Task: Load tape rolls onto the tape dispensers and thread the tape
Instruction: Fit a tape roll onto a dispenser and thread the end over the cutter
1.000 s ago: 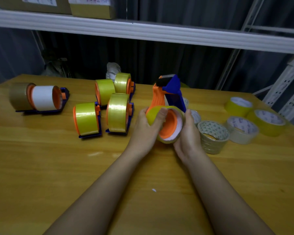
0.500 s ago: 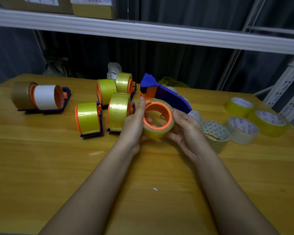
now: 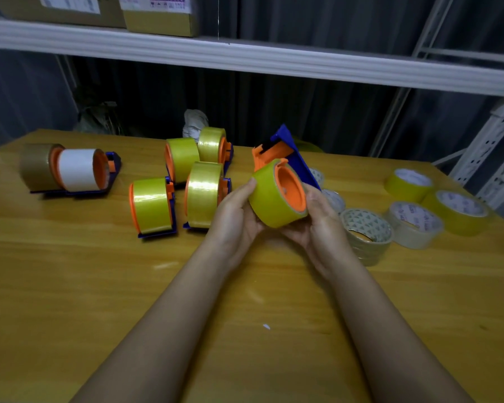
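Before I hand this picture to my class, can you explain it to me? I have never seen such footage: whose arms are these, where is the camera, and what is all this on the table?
There is no machine here. A person wears a camera on the head, so the one view looks down along their own bare arms. The left hand and right hand together hold a yellow tape roll fitted on the orange hub of a blue tape dispenser, lifted off the wooden table. To the left stand loaded dispensers, already filled. To the right lie loose tape rolls, waiting. The tape's free end is not visible.
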{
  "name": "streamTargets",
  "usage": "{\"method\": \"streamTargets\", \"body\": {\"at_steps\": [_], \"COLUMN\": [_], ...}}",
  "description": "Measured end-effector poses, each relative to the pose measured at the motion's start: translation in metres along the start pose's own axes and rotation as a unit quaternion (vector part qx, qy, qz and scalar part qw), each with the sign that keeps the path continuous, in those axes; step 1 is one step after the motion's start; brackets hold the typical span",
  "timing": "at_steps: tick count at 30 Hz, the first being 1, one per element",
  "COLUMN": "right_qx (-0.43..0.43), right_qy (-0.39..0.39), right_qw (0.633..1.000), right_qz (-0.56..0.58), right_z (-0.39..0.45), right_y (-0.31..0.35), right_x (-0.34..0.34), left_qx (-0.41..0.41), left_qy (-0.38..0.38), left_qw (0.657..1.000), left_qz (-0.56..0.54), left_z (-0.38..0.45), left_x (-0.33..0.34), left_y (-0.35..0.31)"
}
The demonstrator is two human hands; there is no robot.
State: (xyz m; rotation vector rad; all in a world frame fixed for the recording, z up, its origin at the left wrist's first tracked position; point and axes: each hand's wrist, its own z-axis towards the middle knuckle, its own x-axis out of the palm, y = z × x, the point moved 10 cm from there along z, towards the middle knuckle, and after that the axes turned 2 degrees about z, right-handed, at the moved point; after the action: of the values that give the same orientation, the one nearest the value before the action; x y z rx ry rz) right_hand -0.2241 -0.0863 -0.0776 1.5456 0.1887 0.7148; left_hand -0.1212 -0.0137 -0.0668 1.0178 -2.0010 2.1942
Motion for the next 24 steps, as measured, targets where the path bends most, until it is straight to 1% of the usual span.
{"method": "streamTargets", "body": {"at_steps": [1,3,5,7,9,11,13,17,20,22,24], "right_qx": [0.003,0.000,-0.020,-0.038,-0.059,-0.080,-0.090,-0.099,-0.123,-0.144,-0.151], "right_qy": [0.003,0.001,0.038,0.093,0.130,0.134,0.133,0.158,0.173,0.174,0.166], "right_qw": [1.000,0.999,0.998,0.992,0.977,0.967,0.965,0.957,0.943,0.935,0.935], "right_qz": [-0.020,-0.048,-0.047,-0.077,-0.157,-0.201,-0.208,-0.222,-0.254,-0.274,-0.276], "right_z": [0.000,0.000,0.000,-0.005,-0.012,-0.017,-0.018,-0.021,-0.024,-0.025,-0.024], "right_y": [0.000,0.002,0.008,0.011,0.012,0.015,0.018,0.015,0.016,0.017,0.017], "right_x": [0.000,-0.002,0.004,0.015,0.024,0.028,0.028,0.032,0.036,0.038,0.038], "left_qx": [0.002,0.005,0.000,-0.002,-0.013,-0.030,-0.038,-0.039,-0.041,-0.045,-0.043], "left_qy": [-0.003,-0.035,-0.072,-0.086,-0.069,-0.050,-0.038,-0.027,-0.027,-0.028,-0.028], "left_qw": [1.000,0.999,0.997,0.995,0.995,0.995,0.994,0.993,0.994,0.994,0.995], "left_qz": [-0.002,0.016,0.040,0.058,0.076,0.086,0.094,0.109,0.097,0.091,0.087], "left_z": [0.000,-0.003,-0.006,-0.009,-0.009,-0.012,-0.011,-0.007,-0.005,-0.004,-0.004], "left_x": [0.000,-0.007,-0.011,-0.012,-0.010,-0.007,-0.007,-0.010,-0.011,-0.012,-0.012], "left_y": [-0.001,-0.005,-0.006,-0.005,0.000,0.000,0.002,0.003,0.004,0.005,0.003]}}
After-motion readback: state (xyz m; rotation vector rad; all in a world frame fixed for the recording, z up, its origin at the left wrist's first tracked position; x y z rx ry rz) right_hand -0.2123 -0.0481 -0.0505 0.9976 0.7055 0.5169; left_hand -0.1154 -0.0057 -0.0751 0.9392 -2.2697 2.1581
